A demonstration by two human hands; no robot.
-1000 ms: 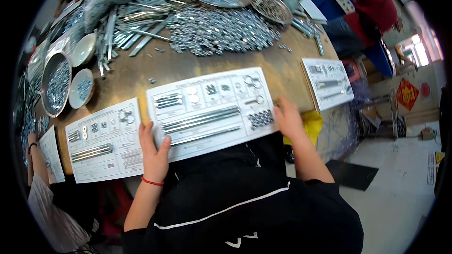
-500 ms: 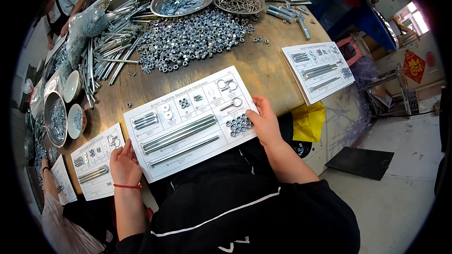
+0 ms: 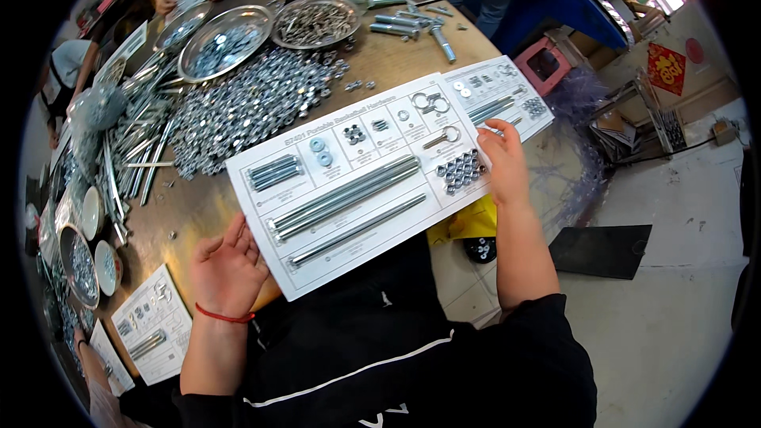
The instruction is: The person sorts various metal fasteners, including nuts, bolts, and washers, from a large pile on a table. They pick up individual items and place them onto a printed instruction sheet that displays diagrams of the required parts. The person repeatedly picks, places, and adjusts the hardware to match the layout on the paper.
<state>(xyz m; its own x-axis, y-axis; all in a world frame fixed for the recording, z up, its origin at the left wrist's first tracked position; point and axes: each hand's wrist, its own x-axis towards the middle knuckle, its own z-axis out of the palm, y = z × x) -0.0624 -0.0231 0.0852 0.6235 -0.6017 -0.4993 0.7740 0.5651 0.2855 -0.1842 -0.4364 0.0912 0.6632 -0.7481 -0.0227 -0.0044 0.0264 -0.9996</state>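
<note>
A white hardware card [image 3: 372, 226] with bolts, long rods, washers, nuts and ring pins on it is tilted above the table's front edge. At its right edge my right hand [image 3: 505, 162] grips it, thumb and fingers closed about the border. My left hand [image 3: 230, 265], with a red cord at the wrist, is palm up beside the card's left edge, fingers apart; whether the fingertips touch the card I cannot tell. The held card partly overlaps a similar stack of cards [image 3: 533, 105] at the right.
Loose nuts [image 3: 246, 107] are heaped behind the card, with long bolts [image 3: 139, 143] to their left. Metal plates of washers [image 3: 226, 43] and small screws [image 3: 315, 22] stand farther back. Another card [image 3: 151, 321] lies at the left. Large bolts [image 3: 404, 24] are at the back right. Other people work nearby.
The held card has moved right and now overlaps the right-hand stack. My right hand went with it. My left hand's fingers have come out more from its edge. The whole view has shifted.
</note>
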